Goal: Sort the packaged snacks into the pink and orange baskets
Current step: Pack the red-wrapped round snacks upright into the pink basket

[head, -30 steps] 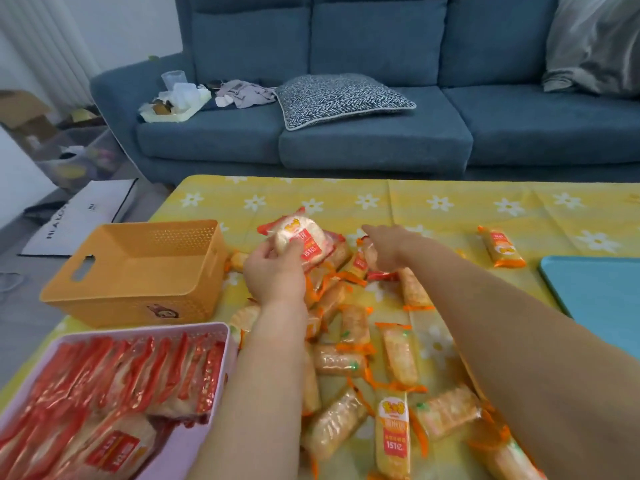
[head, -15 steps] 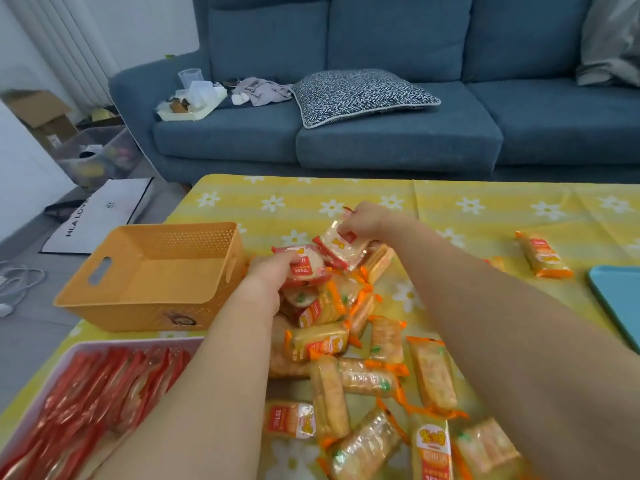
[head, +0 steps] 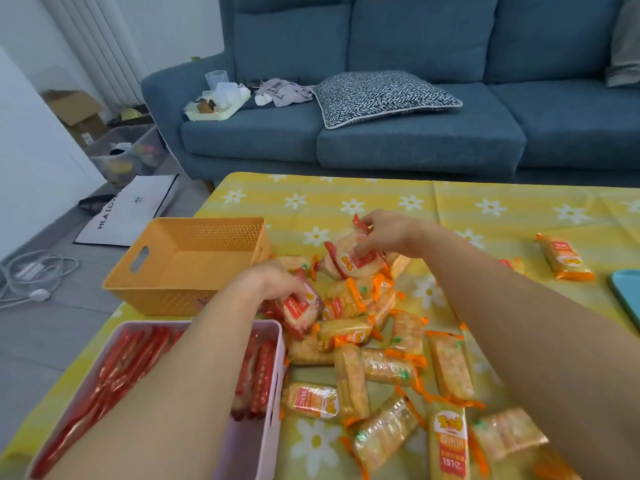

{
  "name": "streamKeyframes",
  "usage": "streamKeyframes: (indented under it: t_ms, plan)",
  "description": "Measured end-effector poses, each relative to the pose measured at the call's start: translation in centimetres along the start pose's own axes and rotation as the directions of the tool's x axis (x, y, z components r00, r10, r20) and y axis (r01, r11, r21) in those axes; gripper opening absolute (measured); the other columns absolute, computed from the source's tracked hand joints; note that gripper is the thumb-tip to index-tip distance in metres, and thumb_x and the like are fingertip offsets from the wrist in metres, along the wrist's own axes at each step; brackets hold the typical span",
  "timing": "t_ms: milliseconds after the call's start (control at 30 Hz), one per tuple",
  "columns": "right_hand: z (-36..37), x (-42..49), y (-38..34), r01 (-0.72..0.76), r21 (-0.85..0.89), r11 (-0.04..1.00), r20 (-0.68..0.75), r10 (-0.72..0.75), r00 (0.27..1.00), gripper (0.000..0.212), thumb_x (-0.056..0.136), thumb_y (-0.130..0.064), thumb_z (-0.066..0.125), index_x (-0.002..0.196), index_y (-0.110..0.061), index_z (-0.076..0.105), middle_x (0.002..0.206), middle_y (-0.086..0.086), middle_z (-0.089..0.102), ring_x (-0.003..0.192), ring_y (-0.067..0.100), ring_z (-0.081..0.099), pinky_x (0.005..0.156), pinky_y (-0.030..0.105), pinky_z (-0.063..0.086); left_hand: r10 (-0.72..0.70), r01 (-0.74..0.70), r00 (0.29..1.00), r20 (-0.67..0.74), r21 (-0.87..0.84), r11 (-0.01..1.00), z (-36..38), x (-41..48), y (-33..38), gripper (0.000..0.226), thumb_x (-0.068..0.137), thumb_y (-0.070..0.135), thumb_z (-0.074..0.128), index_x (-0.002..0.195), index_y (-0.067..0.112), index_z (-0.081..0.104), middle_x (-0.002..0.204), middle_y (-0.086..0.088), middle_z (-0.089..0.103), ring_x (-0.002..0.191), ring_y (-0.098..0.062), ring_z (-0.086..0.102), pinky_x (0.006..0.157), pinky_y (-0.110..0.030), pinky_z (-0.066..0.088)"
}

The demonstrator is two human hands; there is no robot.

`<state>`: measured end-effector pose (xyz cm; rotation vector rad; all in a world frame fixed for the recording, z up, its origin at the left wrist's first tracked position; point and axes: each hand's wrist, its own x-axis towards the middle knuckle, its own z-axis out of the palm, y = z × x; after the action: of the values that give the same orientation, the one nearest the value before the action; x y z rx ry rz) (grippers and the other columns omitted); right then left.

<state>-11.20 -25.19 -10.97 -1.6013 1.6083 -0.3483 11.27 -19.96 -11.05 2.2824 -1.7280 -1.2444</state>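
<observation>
My left hand (head: 268, 282) grips a red-edged snack pack (head: 299, 311) just beyond the far right corner of the pink basket (head: 277, 386), which holds several red packs in rows. My right hand (head: 388, 233) pinches another red-edged pack (head: 346, 259) above the far end of the pile. The orange basket (head: 188, 263) stands open and holds nothing, left of both hands. A pile of orange-edged snack packs (head: 384, 368) covers the yellow flowered tablecloth between my forearms.
A lone orange pack (head: 564, 258) lies at the right, near a light blue tray edge (head: 625, 296). A blue sofa (head: 398, 140) with a patterned cushion stands behind the table. Cables, a paper bag and boxes lie on the floor to the left.
My left hand has come back toward the pink basket with its red pack. My right hand has picked a red pack out of the pile and lifted it.
</observation>
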Motion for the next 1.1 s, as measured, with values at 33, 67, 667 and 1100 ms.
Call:
streamKeyframes:
  t_ms: [33,67,667,1100]
  plan:
    - [0.1,-0.4,-0.1,0.005,-0.013,1.0,-0.009,-0.005,1.0,0.05,0.076,-0.016,0.083,0.119,-0.009,0.057,0.111,0.009,0.066,0.101,0.027,0.066,0.092,0.044,0.056,-0.008,0.007,1.0,0.021,0.047,0.999,-0.1,-0.4,-0.2,0.028,0.082,0.029,0.078,0.098,0.01,0.064,0.116,-0.016,0.071,0.106,-0.032,0.068,0.091,-0.04,0.053]
    - [0.1,-0.7,0.0,0.011,-0.002,1.0,-0.025,-0.011,1.0,0.044,0.077,-0.016,0.081,0.114,-0.007,0.06,0.109,0.01,0.068,0.099,0.027,0.067,0.089,0.044,0.057,-0.013,0.01,0.999,0.036,0.1,0.995,-0.1,-0.7,-0.2,0.041,0.082,0.033,0.078,0.112,0.008,0.063,0.123,-0.014,0.067,0.111,-0.031,0.065,0.093,-0.04,0.052]
    - [0.9,-13.9,-0.7,0.243,0.618,0.748,-0.56,0.202,0.803,0.024,0.086,-0.022,0.07,0.105,-0.023,0.056,0.098,0.0,0.065,0.097,0.022,0.066,0.081,0.033,0.056,0.231,-0.316,0.949,-0.217,-0.614,0.723,0.2,-9.5,1.4,0.039,0.077,0.02,0.085,0.109,0.017,0.062,0.096,-0.008,0.076,0.08,-0.019,0.074,0.07,-0.033,0.06]
    - [17.1,-20.3,-14.1,0.658,-0.035,0.752,-0.453,-0.599,0.66,0.065,0.084,-0.047,0.062,0.142,-0.025,0.044,0.132,0.002,0.047,0.125,0.02,0.047,0.109,0.032,0.037,0.021,-0.331,0.937,-0.348,-0.871,0.362,-1.9,-17.4,-11.3,0.082,0.069,0.081,0.052,0.12,0.02,0.074,0.116,-0.013,0.075,0.109,-0.031,0.071,0.104,-0.051,0.05]
